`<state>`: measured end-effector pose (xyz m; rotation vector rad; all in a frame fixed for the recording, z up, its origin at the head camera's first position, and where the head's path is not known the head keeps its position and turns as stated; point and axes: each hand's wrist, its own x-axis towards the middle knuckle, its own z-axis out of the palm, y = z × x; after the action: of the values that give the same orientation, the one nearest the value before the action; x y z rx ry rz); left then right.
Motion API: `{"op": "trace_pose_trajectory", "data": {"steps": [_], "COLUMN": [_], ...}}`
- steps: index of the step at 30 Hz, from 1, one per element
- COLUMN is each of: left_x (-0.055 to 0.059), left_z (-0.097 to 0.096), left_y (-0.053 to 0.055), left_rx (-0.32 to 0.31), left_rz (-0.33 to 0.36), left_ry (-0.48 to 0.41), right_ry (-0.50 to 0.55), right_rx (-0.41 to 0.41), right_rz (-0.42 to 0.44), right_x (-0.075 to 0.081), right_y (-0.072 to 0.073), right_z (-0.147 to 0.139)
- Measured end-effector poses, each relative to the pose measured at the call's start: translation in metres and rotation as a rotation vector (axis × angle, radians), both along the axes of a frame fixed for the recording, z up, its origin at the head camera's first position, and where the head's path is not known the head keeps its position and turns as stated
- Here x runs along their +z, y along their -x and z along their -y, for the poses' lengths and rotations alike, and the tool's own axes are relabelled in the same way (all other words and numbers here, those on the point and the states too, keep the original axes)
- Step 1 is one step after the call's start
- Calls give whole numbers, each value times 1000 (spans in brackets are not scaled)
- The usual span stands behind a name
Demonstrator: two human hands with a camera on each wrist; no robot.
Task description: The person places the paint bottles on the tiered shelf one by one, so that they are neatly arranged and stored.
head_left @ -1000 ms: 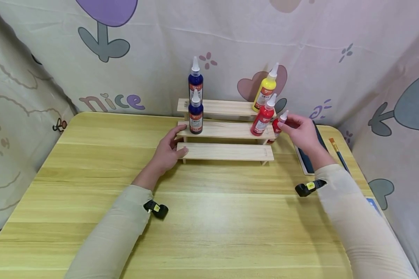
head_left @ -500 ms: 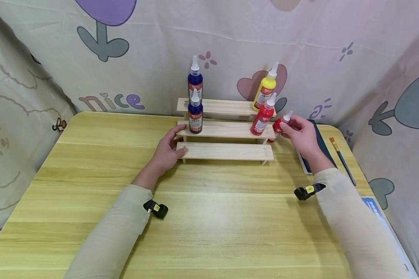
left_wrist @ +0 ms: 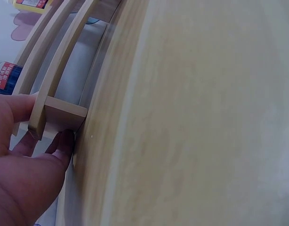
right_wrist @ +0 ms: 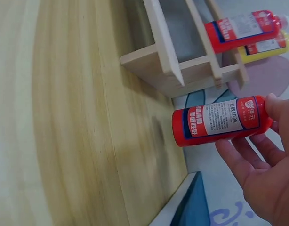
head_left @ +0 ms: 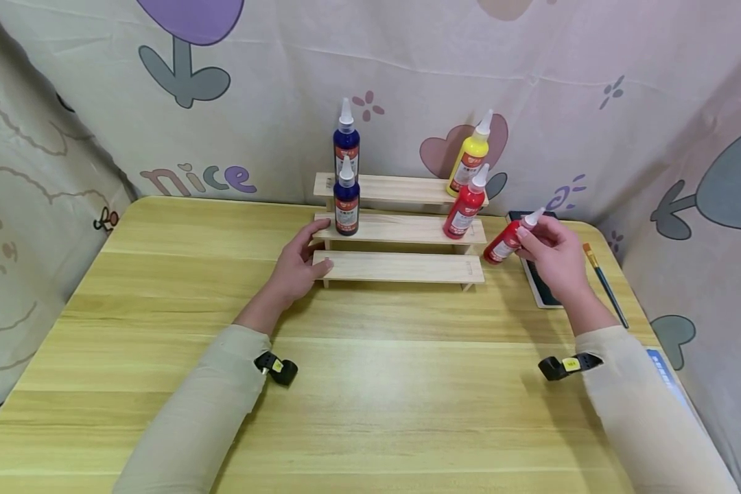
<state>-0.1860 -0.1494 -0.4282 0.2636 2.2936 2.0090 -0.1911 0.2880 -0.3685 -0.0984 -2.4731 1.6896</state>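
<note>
My right hand [head_left: 556, 255] pinches a red ink bottle [head_left: 505, 241] with a white pointed cap, near its top. In the head view the bottle leans to the right, just off the right end of a three-step wooden display rack [head_left: 401, 267]. The right wrist view shows the held bottle [right_wrist: 222, 120] label outward, its base apart from the tabletop. My left hand [head_left: 291, 266] grips the rack's left end, thumb over the lowest step; in the left wrist view its fingers curl around the step's end [left_wrist: 38, 117].
Two blue bottles stand at the rack's left, one blue bottle [head_left: 346, 206] on the middle step. At its right are a red bottle [head_left: 464, 209] and a yellow bottle [head_left: 469, 161]. A dark flat box [head_left: 540, 285], a paintbrush [head_left: 605, 285] and a blue-edged sheet [head_left: 663, 370] lie to the right.
My right hand has brought the red bottle out from behind the rack's right end, moving right and nearer, and the bottle tilts more. The left hand has stayed on the rack.
</note>
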Motion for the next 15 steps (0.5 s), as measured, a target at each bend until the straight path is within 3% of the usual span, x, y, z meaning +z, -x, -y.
{"op": "trace_pose_trajectory", "data": {"steps": [9,15], "left_x": [0,1], "left_z": [0,-1], "left_y": [1,0], "left_rx": [3,10], "left_rz": [3,7], "left_ry": [8,9], "right_ry": [46,90], "right_rx": [-23,26], "right_rz": [-22,-81], "right_x": [14,25], "right_y": [-26,-41], "right_z": [-2,10]}}
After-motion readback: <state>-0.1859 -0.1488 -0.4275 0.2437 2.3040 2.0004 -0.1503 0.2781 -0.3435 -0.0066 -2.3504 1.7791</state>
